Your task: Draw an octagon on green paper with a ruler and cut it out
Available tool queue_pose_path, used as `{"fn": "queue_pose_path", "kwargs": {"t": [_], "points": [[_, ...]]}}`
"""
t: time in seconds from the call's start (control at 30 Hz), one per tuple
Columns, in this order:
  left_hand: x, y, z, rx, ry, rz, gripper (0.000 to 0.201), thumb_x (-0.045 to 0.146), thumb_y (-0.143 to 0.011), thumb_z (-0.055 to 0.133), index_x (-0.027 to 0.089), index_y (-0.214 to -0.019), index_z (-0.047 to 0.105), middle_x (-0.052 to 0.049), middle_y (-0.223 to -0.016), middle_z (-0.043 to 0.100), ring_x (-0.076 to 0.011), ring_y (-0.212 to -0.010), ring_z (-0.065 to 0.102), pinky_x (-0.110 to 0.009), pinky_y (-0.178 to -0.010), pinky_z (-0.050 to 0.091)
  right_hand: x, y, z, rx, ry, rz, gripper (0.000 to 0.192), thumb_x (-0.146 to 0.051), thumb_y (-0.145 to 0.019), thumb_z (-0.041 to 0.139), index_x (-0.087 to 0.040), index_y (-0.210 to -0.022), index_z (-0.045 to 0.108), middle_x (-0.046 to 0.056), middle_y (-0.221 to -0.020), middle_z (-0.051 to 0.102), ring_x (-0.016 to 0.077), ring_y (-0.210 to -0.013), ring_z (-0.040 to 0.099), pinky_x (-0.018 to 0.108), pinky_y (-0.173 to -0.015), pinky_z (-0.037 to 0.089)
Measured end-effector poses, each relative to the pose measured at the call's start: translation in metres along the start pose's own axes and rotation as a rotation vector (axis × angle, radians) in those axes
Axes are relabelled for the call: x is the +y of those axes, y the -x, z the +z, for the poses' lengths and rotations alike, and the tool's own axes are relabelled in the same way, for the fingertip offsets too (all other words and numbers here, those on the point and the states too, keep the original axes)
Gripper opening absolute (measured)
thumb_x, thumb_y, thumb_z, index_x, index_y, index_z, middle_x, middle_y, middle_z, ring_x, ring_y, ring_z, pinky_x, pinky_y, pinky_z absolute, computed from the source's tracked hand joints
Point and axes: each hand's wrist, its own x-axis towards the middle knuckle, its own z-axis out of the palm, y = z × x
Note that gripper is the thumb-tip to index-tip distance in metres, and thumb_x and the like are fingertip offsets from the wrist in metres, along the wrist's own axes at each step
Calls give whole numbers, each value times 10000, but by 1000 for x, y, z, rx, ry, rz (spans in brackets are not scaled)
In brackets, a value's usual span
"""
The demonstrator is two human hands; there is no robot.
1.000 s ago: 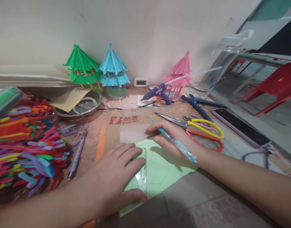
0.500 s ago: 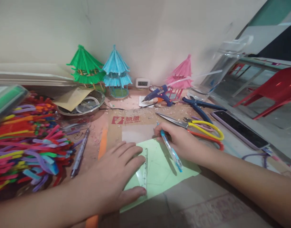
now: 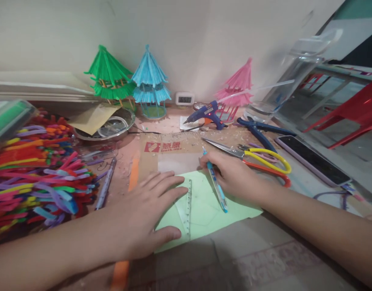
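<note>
A sheet of light green paper (image 3: 201,218) lies on the cardboard in front of me, with faint pencil-like lines on it. My left hand (image 3: 146,210) rests with spread fingers on the paper's left part, over a clear set square (image 3: 186,212) with a ruled edge; the hand hides much of it. In my right hand (image 3: 231,173) is a blue-and-clear pen (image 3: 216,186), gripped near its tip end. The tip points away from me, up past the paper's far edge, and the rear end leans toward me over the sheet.
Scissors (image 3: 258,159), pliers (image 3: 258,131) and a phone (image 3: 313,159) lie to the right. A blue glue gun (image 3: 207,113) stands behind. Colourful pipe cleaners (image 3: 37,182) are heaped at left, beside another pen (image 3: 106,184). Green (image 3: 110,74), blue (image 3: 150,81) and pink (image 3: 239,87) pavilion models line the wall.
The camera view has shifted slightly. My left thumb has drawn back from the set square's ruled edge. My right hand keeps its hold on the pen, which stands a little steeper.
</note>
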Motion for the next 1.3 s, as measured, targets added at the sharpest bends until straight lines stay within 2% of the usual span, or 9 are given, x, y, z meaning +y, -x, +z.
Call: {"fn": "queue_pose_path", "kwargs": {"t": [0.23,0.43,0.5,0.63,0.77,0.9,1.07,1.17,1.3], "points": [[-6,-2,-7,22,-39,23,555,393,-950,615,175,-1450,507,-184,-1570,460,-387,-1442,438,-605,-1088,477,2,-2,2,56,-13,21,287,-26,-788,492,-225,-957,612,38,-907,729,205,-782,653,280,-680,443],[4,-2,0,132,-150,67,544,521,-918,681,144,-1304,620,-202,-1393,609,-410,-1289,561,-650,-1052,472,-2,0,3,56,-23,-47,256,-34,-786,483,-211,-932,597,57,-899,720,215,-818,659,294,-724,470],[8,-1,2,158,-190,85,535,517,-922,682,133,-1290,629,-207,-1340,639,-397,-1214,604,-608,-997,518,-4,2,3,60,-19,-68,251,-36,-788,480,-210,-931,590,59,-890,713,214,-812,650,292,-713,462],[11,-1,5,186,-237,106,342,421,-979,621,183,-1220,661,-155,-1239,690,-321,-1064,666,-455,-831,585,-4,2,2,54,-6,-92,250,-36,-797,476,-220,-935,574,51,-887,704,205,-799,637,283,-693,442],[7,-3,10,226,-251,110,302,357,-1006,547,171,-1219,651,-151,-1222,696,-321,-1074,662,-467,-859,577,-4,0,-4,98,6,-53,145,-99,-862,496,-227,-891,555,50,-854,686,211,-773,616,303,-690,429],[7,-4,12,301,-254,163,313,209,-994,487,176,-1281,609,-138,-1288,683,-322,-1176,627,-476,-963,540,-16,5,-5,185,-207,-45,67,-278,-945,552,-233,-899,534,42,-847,665,212,-802,624,331,-746,468],[12,-3,7,212,-170,334,414,17,-886,428,201,-1198,628,-46,-1190,723,-224,-1022,673,-329,-874,564,-31,9,0,-4,-488,47,157,-387,-958,532,-234,-920,530,0,-759,613,148,-635,543,264,-591,446],[12,-3,8,197,-151,294,394,25,-888,401,193,-1149,644,-74,-1176,717,-243,-1039,668,-336,-824,587,-31,5,0,-22,-546,85,174,-384,-969,512,-226,-901,539,6,-769,617,148,-665,553,262,-612,456],[10,-5,13,232,-116,258,371,53,-936,382,194,-1151,650,-77,-1193,708,-246,-1080,653,-369,-911,584,-29,2,0,8,-566,128,198,-393,-974,500,-221,-889,549,8,-770,617,149,-670,554,264,-616,450]]}}
